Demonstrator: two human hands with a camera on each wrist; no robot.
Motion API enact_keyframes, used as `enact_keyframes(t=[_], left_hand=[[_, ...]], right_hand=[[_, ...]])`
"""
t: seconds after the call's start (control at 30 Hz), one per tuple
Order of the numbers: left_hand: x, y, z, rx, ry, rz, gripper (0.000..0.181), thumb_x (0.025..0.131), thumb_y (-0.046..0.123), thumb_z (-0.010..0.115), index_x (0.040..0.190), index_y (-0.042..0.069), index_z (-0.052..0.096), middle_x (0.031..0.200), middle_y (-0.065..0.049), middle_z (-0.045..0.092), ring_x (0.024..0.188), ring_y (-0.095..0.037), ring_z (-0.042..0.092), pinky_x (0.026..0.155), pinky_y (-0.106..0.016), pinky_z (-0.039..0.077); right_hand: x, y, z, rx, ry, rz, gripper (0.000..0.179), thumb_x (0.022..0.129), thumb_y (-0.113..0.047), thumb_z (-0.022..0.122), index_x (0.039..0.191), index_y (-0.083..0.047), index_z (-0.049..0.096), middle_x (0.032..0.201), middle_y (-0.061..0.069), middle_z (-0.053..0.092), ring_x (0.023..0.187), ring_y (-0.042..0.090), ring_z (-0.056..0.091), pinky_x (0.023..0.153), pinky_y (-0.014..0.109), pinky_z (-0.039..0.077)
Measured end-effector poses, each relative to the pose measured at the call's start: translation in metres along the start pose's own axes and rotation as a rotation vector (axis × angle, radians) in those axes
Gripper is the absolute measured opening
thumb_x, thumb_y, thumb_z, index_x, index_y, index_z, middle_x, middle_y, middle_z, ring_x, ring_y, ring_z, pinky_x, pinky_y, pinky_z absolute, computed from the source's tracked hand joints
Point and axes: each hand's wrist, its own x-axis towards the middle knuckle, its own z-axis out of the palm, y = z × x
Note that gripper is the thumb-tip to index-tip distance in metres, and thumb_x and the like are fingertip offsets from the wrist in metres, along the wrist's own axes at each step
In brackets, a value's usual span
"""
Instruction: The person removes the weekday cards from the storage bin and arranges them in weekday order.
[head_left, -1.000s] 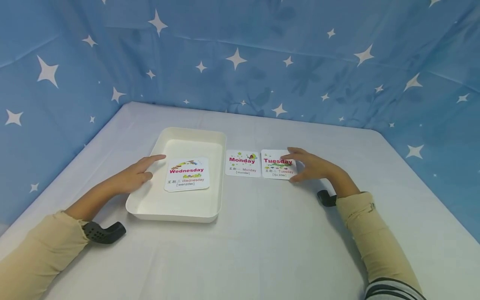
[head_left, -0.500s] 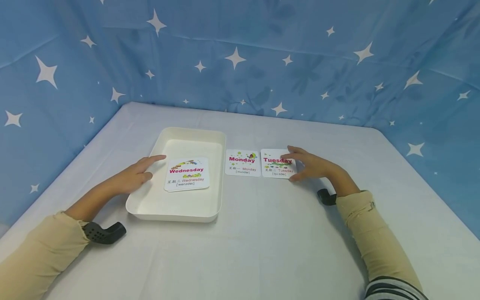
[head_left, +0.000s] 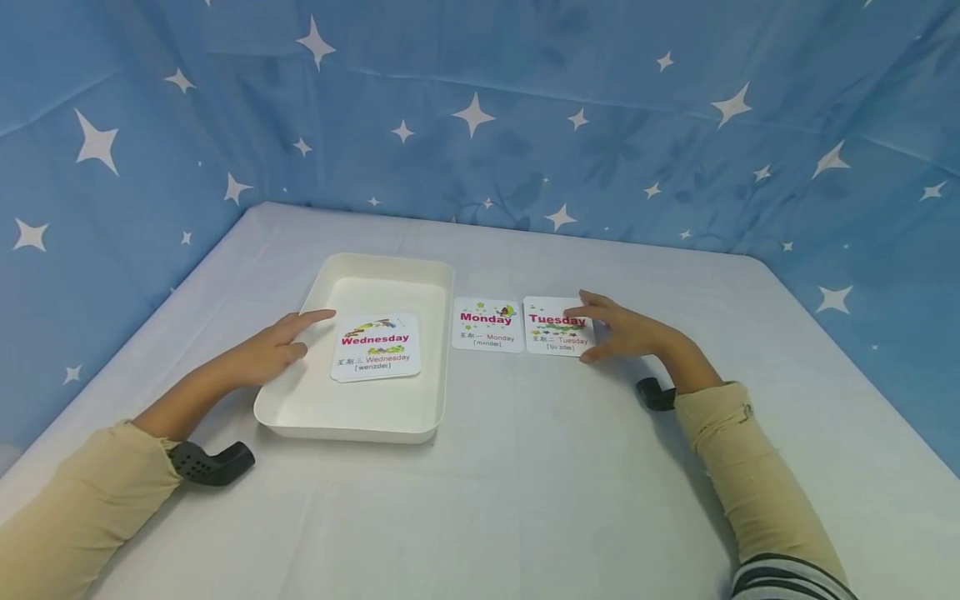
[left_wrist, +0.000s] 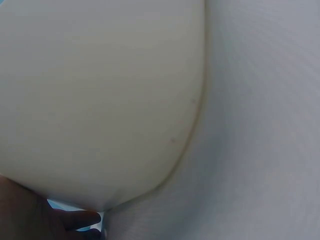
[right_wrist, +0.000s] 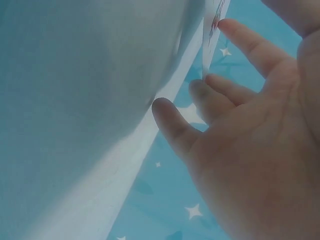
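My left hand (head_left: 268, 352) lies over the left rim of a white tray (head_left: 352, 408), index finger straight and reaching inward. Its fingertip is close to the left edge of a Wednesday card (head_left: 375, 357), which lies face up on other cards in the tray. In the left wrist view, the fingers (left_wrist: 80, 219) show at the lower left beside the tray's wall. My right hand (head_left: 621, 327) touches the right part of a Tuesday card (head_left: 551, 337) with spread, relaxed fingers, thumb at its lower right corner. Just left of it lies a Monday card (head_left: 487, 333).
A white cloth covers the table (head_left: 510, 500). Blue curtains (head_left: 525, 50) with white stars hang behind and at both sides. Black wrist mounts (head_left: 213, 464) stick out by both sleeves. The Monday card lies close along the tray's right side.
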Motion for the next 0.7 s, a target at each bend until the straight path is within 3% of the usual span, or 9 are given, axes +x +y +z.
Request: enact_keyframes(t=[0.53, 0.7], left_hand=[[-0.0019, 0.0005, -0.0012, 0.015, 0.001, -0.010, 0.052, 0.091, 0.002, 0.034, 0.142, 0.004, 0.024, 0.141, -0.032, 0.020, 0.127, -0.047, 0.023, 0.098, -0.064, 0.020], [0.0004, 0.0030, -0.0019, 0.011, -0.003, -0.013, 0.053, 0.091, 0.003, 0.034, 0.142, 0.005, 0.024, 0.141, -0.030, 0.021, 0.126, -0.044, 0.025, 0.098, -0.063, 0.022]], right_hand=[[0.0016, -0.0004, -0.0008, -0.009, 0.010, -0.012, 0.077, 0.075, -0.033, 0.072, 0.139, -0.008, 0.037, 0.151, 0.019, 0.006, 0.136, 0.044, 0.009, 0.103, 0.063, 0.017], [0.0011, -0.0016, -0.0002, -0.026, 0.033, 0.016, 0.077, 0.079, -0.038, 0.067, 0.141, -0.009, 0.032, 0.152, 0.018, 0.006, 0.137, 0.043, 0.006, 0.103, 0.064, 0.015]])
